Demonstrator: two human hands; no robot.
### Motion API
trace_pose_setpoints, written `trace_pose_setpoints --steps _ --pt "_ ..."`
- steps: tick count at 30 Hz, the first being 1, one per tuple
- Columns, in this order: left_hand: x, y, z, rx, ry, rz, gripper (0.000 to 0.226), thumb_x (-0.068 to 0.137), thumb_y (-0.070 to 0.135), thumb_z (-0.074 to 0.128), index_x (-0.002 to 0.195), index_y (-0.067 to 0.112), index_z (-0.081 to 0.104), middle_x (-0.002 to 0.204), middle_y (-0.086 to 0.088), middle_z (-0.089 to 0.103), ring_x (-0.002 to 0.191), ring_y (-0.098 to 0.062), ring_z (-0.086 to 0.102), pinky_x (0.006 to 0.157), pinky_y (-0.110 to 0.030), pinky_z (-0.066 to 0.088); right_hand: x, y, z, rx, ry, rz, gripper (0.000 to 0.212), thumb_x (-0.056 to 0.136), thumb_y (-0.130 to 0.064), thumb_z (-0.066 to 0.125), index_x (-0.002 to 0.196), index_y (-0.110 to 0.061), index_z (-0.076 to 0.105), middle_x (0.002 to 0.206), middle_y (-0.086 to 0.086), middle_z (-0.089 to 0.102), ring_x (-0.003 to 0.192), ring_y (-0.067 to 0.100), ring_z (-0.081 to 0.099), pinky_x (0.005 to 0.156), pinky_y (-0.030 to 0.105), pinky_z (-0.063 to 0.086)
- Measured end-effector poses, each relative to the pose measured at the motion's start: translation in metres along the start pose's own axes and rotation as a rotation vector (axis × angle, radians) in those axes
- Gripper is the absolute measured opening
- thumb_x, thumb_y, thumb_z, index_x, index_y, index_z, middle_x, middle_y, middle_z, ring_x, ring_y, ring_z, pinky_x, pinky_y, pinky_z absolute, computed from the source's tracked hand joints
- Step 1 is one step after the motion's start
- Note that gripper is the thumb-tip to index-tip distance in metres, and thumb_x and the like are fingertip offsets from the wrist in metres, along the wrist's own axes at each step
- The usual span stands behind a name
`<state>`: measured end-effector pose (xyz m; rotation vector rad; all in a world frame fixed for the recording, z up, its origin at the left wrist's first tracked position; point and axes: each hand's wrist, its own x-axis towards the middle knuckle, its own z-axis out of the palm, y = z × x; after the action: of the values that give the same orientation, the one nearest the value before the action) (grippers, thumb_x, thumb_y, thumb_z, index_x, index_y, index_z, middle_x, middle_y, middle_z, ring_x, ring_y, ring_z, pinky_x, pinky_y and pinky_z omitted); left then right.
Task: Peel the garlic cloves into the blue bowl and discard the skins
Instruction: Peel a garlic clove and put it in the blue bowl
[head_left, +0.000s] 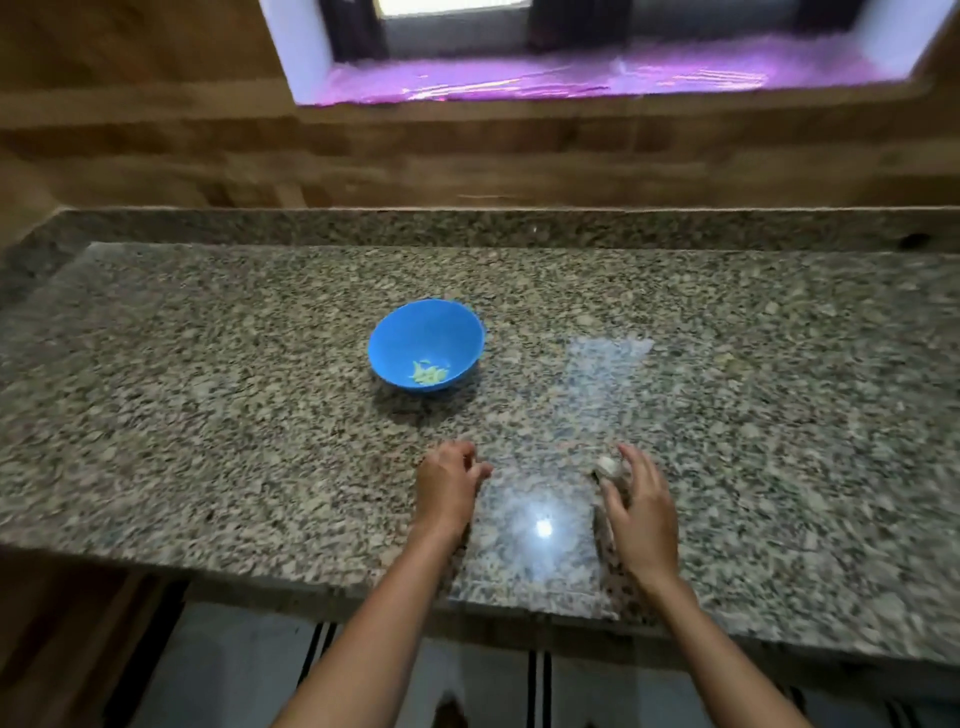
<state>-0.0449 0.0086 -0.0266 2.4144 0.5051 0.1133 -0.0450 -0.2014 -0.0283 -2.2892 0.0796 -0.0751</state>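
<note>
A blue bowl (426, 343) stands on the granite counter (208, 415) with several pale peeled garlic cloves (428, 373) in its bottom. Nearer the front edge, a small whitish piece of garlic (607, 466) lies on the counter. My right hand (641, 509) hovers just beside it, fingers spread and touching or nearly touching it; the blur hides which. My left hand (447, 488) hangs over the counter to the left, fingers loosely curled and holding nothing.
The counter runs wide to both sides, with a raised granite lip (467, 228) and a wooden wall behind. A window sill (571, 78) glows purple above. Bright light reflects off the stone between my hands. The counter's front edge (311, 584) lies under my forearms.
</note>
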Motion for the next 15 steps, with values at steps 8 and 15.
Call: trace_pose_setpoints --steps 8,15 --pt "0.041 0.036 -0.029 -0.080 0.127 0.225 0.009 0.083 0.006 0.063 0.084 0.008 0.071 0.078 -0.006 0.071 0.073 -0.020 0.065 0.065 -0.029 0.046 0.016 0.008 0.002 -0.153 -0.178 -0.037 0.046 0.096 -0.023 0.049 0.141 -0.021 0.038 0.149 -0.003 0.034 0.140 0.013 0.025 0.114 0.030 0.015" --pt "0.143 0.015 -0.058 0.320 0.006 0.051 0.020 0.088 0.011 0.056 0.099 0.016 0.072 0.102 -0.012 0.070 0.098 -0.029 0.064 0.084 -0.035 0.049 0.017 -0.004 0.006 0.049 -0.055 0.044 0.042 0.086 -0.011 0.065 0.127 -0.014 0.057 0.123 -0.002 0.060 0.107 0.010 0.057 0.079 -0.004 0.032"
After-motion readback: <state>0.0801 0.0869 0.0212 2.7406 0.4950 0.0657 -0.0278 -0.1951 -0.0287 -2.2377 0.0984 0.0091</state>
